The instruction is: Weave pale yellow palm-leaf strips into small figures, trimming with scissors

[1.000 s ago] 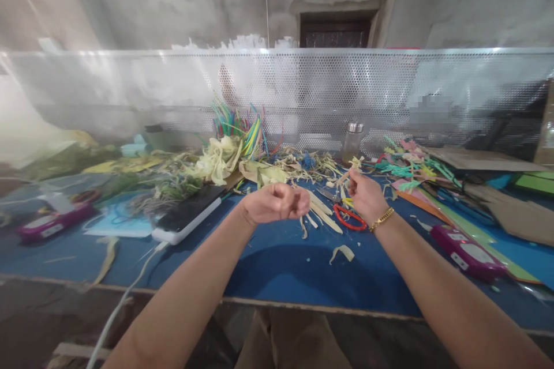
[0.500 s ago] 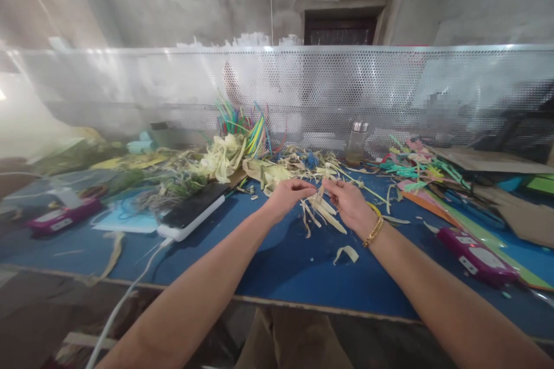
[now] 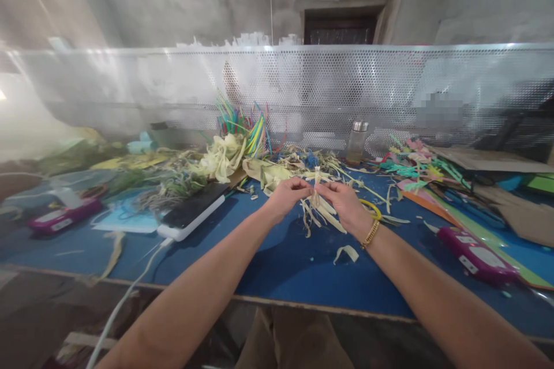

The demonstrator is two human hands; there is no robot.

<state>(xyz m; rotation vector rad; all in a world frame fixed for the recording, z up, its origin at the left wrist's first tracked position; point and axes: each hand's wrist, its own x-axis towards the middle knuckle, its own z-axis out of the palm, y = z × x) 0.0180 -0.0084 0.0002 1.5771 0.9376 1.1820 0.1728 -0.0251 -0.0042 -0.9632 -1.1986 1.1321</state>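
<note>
Over the middle of the blue table, my left hand (image 3: 289, 199) and my right hand (image 3: 344, 203) meet with fingertips pinched. Between them they grip a small bundle of pale corn husk (image 3: 317, 199), its tied-looking tip pointing up and its loose end hanging below. Beneath lie several cut husk strips (image 3: 331, 220). A gold bracelet circles my right wrist, and a yellow ring-shaped item (image 3: 373, 207) shows behind it. One curled husk scrap (image 3: 346, 254) rests closer to the table's front edge. Fingers partly hide the held piece.
A heap of husks (image 3: 225, 158) and coloured pipe cleaners (image 3: 242, 124) stands at the back. Left are a black-topped white device (image 3: 193, 213) with a cable and a purple gadget (image 3: 64, 216). Right are another purple gadget (image 3: 476, 256), a glass bottle (image 3: 357, 143) and stacked coloured sheets (image 3: 437, 204).
My right hand has shifted slightly left, closer to my left hand. The husk bundle now stands more upright between the fingertips. My left hand has barely moved.
</note>
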